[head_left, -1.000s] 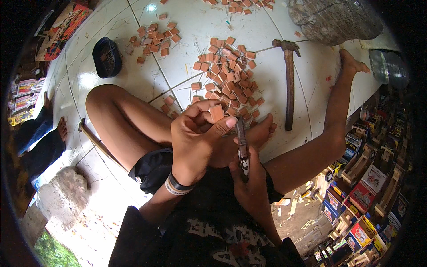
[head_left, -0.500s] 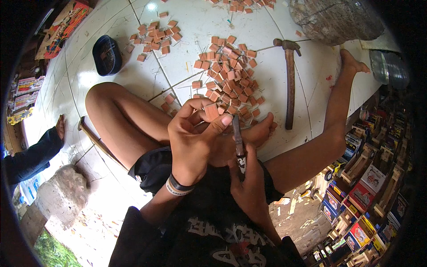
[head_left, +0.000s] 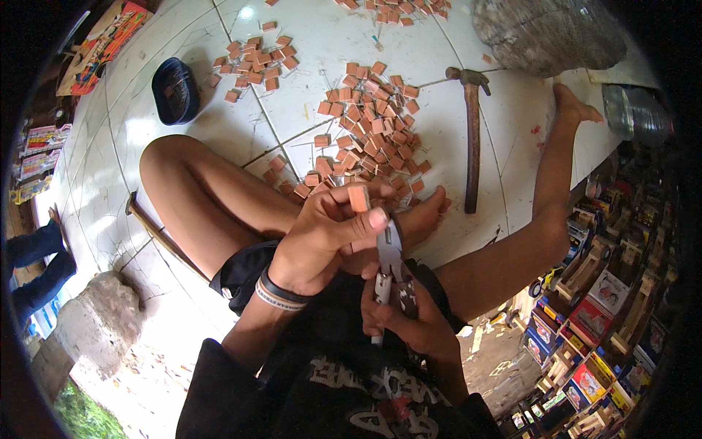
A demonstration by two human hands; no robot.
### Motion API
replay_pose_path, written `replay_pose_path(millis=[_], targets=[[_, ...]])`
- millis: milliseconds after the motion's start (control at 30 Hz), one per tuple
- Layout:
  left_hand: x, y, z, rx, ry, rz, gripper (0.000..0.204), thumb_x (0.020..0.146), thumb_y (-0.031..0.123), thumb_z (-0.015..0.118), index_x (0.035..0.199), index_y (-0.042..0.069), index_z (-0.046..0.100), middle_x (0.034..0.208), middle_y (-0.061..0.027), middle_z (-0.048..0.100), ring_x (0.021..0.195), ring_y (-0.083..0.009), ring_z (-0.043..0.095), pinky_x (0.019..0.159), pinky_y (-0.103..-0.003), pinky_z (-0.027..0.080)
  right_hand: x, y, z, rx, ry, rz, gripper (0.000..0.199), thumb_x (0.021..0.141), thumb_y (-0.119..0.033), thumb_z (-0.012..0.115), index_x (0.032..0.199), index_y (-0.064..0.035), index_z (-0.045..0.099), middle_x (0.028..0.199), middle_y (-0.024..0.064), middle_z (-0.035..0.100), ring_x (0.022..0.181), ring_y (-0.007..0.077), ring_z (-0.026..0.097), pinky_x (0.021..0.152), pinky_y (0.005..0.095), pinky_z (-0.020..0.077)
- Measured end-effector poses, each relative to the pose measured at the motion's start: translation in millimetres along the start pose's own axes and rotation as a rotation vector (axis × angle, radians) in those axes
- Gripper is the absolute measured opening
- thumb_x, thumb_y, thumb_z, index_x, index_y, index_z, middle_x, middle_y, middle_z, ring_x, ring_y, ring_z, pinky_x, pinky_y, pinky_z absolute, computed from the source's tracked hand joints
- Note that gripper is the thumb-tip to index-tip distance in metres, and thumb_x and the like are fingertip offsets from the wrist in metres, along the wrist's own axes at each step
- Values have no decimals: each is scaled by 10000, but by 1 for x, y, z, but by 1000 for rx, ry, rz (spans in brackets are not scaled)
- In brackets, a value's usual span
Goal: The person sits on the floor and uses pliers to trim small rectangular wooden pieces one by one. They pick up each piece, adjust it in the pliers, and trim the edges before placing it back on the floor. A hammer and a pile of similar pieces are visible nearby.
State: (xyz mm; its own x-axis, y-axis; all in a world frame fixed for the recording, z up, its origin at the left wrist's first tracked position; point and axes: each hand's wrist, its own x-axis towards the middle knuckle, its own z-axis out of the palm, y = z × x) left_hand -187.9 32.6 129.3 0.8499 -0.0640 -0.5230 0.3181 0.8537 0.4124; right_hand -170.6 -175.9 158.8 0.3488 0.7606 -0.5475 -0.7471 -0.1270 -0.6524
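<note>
Left hand (head_left: 311, 238) pinches a small brown block (head_left: 358, 198) between thumb and fingers, held up over the lap. Right hand (head_left: 409, 318) is wrapped around pliers (head_left: 390, 252), handles spread, head up right by the left thumb. Can't tell if the plier tips touch anything. Main pile of blocks (head_left: 376, 128) sits on the tile floor (head_left: 453, 121) just beyond the hands, hammer (head_left: 473, 146) right of it, dark blue tub (head_left: 196, 99) off left.
</note>
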Motion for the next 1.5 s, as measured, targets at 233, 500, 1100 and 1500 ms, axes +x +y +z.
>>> replay_pose_path(millis=[233,500,1100,1500], targets=[[-1,-3,4,44,100,100,365,963,147,761,1281,6,647,1071,-56,711,892,-143,711,813,-302,609,-2,-7,7,78,24,-8,476,1047,-138,622,1465,-67,405,956,33,566,801,114,541,709,283,469],[9,3,-22,59,83,261,226,975,99,742,1182,15,704,1052,-33,730,963,-117,690,907,-288,585,1,-19,-3,-193,182,75,555,1058,-142,601,1545,-50,352,1151,105,636,1091,212,655,956,357,523],[13,-1,-27,307,73,468,142,945,-40,723,1087,-44,730,1034,-53,747,939,-91,682,853,-244,546,27,-45,11,-60,118,202,631,1058,-118,593,1602,-46,280,1130,78,608,1011,169,605,915,329,500],[15,4,-30,372,79,602,175,915,-37,753,1088,-50,724,1041,-84,752,931,-108,695,850,-254,554,39,-35,14,-166,189,161,326,1058,-132,592,1357,-25,518,1016,49,618,922,127,579,829,283,483]])
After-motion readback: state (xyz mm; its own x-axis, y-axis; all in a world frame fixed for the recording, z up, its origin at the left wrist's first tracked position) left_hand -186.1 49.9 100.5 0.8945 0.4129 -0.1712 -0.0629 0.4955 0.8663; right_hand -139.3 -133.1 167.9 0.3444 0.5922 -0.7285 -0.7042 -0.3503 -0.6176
